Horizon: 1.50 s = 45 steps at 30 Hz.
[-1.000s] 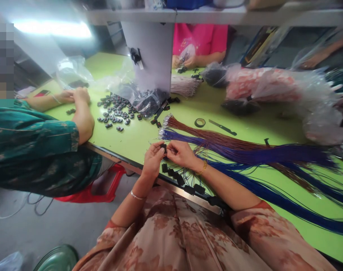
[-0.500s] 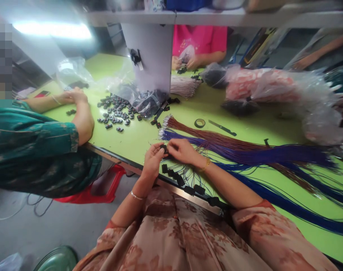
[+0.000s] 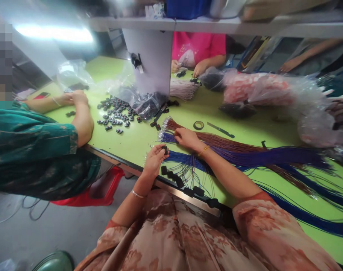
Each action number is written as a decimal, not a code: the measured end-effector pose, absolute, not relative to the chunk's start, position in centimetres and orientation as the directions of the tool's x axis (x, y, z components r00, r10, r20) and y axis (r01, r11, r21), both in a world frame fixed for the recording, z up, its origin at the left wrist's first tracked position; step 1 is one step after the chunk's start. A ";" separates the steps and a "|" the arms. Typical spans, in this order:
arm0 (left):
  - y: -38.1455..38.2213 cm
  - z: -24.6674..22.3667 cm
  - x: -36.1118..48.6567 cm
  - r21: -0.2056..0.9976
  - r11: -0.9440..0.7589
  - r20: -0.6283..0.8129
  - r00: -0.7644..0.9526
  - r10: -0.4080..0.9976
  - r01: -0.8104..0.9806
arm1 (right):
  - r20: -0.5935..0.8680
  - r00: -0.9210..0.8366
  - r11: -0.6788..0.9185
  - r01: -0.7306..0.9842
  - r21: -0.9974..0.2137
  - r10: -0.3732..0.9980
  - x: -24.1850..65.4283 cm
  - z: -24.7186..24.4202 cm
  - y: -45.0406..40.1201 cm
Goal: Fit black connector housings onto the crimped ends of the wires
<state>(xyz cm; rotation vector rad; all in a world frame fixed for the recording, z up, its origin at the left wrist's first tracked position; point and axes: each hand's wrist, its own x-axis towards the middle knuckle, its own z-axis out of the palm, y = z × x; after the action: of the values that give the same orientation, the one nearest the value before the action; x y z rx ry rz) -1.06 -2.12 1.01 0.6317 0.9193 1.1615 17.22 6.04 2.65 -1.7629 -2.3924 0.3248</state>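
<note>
While the left hand (image 3: 154, 162) pinches a connector (image 3: 166, 150), wires (image 3: 245, 157) underlie the right (image 3: 188, 139).

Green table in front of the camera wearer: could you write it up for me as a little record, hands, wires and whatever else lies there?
Left hand: holding a small black part
Right hand: over the wires, grip unclear
Wires: brown bundle, purple-blue bundle
Beyond the wires: tape roll, flat blade-like tool
Near edge of green table: row of black pieces
Left of the wires: scattered dark parts
</note>
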 end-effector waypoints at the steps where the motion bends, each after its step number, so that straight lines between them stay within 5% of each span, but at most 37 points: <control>1: -2.1 1.0 -1.1 0.820 0.300 -0.278 0.120 0.953 -0.488 | -0.014 -0.301 0.288 0.924 -0.250 0.953 17.2 2.8 6.0; 21: -1.9 -0.1 -1.1 0.819 0.293 -0.269 0.120 0.956 -0.494 | -0.037 -0.379 0.373 0.922 -0.100 0.925 17.6 3.5 5.9; 27: -1.9 0.0 -1.1 0.817 0.300 -0.273 0.126 0.954 -0.493 | 0.031 -0.342 0.334 0.888 -0.316 0.939 17.4 3.9 6.1; 35: -2.1 0.2 -0.9 0.817 0.288 -0.274 0.103 0.956 -0.499 | 0.283 -0.424 0.488 0.526 -0.696 0.860 13.8 5.3 6.0; 41: -2.4 0.9 -0.7 0.804 0.248 -0.227 0.106 0.968 -0.541 | 0.267 -0.385 0.418 0.389 -0.821 0.883 14.1 5.7 3.8; 45: -2.2 1.1 -0.5 0.771 0.253 -0.224 0.122 0.967 -0.585 | 0.228 -0.338 0.373 0.466 -0.802 0.913 14.8 5.2 1.5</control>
<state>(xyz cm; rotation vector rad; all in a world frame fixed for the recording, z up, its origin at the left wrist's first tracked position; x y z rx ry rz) -0.53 -2.22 1.06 0.5815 0.8133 1.2297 14.84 1.54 5.16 -1.1893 -1.9505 0.8332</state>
